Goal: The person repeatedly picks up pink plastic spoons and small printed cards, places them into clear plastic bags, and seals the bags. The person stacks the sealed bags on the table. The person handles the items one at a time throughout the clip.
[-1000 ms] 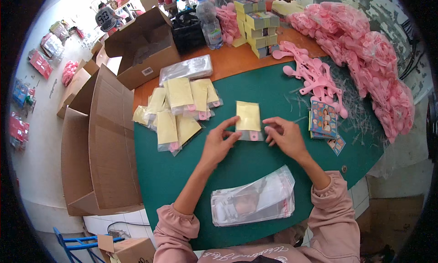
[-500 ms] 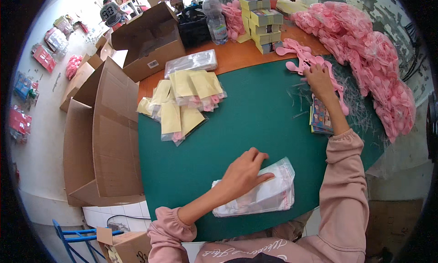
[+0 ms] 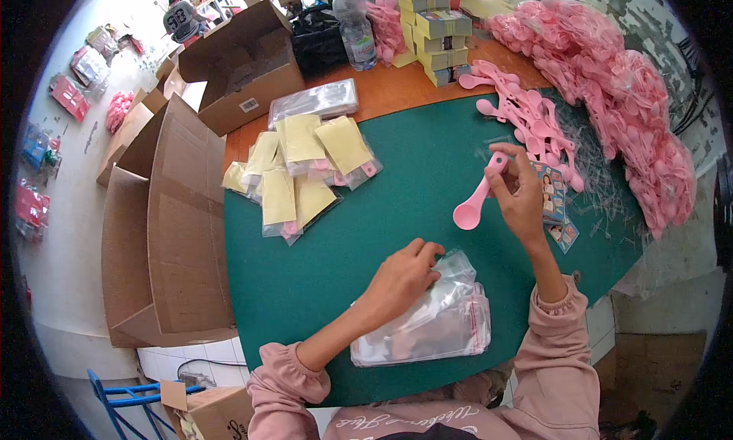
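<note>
My right hand point(image 3: 521, 195) pinches a pink measuring spoon point(image 3: 477, 199) by its handle end, its bowl hanging toward the middle of the green table. Lower down, my left hand point(image 3: 401, 279) is closed on the raised edge of a clear plastic bag point(image 3: 456, 270), the top one of a flat stack of bags point(image 3: 424, 341). Beyond my right hand lies a loose pile of pink spoons point(image 3: 538, 123). Printed cards point(image 3: 553, 195) are partly hidden behind that hand, and one card point(image 3: 563, 234) sticks out beside my wrist.
Filled bags with yellow cards point(image 3: 282, 199) lie at the left. Behind them are a pack of clear bags point(image 3: 313, 104), a bottle point(image 3: 356, 27) and stacked card bundles point(image 3: 443, 46). Open cardboard boxes point(image 3: 187, 234) stand left; a heap of bagged pink spoons point(image 3: 611, 81) lines the right.
My right hand has come back from the spoon pile toward me, now with one spoon. My left hand has lifted the top bag's edge off the stack.
</note>
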{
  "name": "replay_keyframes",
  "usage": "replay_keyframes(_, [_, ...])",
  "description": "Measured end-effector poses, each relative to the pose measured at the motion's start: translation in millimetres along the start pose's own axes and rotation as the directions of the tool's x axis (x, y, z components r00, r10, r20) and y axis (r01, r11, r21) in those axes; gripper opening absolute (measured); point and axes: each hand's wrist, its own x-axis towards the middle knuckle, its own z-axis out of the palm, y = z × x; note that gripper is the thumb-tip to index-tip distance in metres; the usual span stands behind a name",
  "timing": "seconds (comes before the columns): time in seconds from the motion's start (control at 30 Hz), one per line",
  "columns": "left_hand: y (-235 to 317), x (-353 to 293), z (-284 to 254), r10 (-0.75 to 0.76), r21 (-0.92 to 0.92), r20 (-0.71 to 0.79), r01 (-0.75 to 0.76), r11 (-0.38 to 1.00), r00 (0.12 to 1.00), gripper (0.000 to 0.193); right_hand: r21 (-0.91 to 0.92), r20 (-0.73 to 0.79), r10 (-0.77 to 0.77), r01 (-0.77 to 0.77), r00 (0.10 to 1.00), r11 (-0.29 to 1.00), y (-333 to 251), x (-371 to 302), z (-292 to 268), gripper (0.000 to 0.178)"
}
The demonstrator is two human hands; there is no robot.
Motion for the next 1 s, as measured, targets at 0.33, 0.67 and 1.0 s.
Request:
replay_keyframes(0.33, [-18,12,-6,-0.074,-0.038,-0.164,0.069,0.997,0.984,0.025,-0.035,-0.034,-0.024,0.022,0.999,0.999,2,-9,3,0.008])
replay_keyframes(0.67, [-34,17,-6,-0.317,-0.697,0.062,0.268,0.665,0.947,0.014,-0.249,0.039,-0.105,0.112,0.994,0.962,4,-12,12,0.007])
replay_keyframes(1.0, [-29,24,-20,-0.411,-0.776,0.259,0.442,0.451,0.874,0.039,0.109,-0.027,0.013,-0.01,1.0,0.994,0,-14,13,0.011])
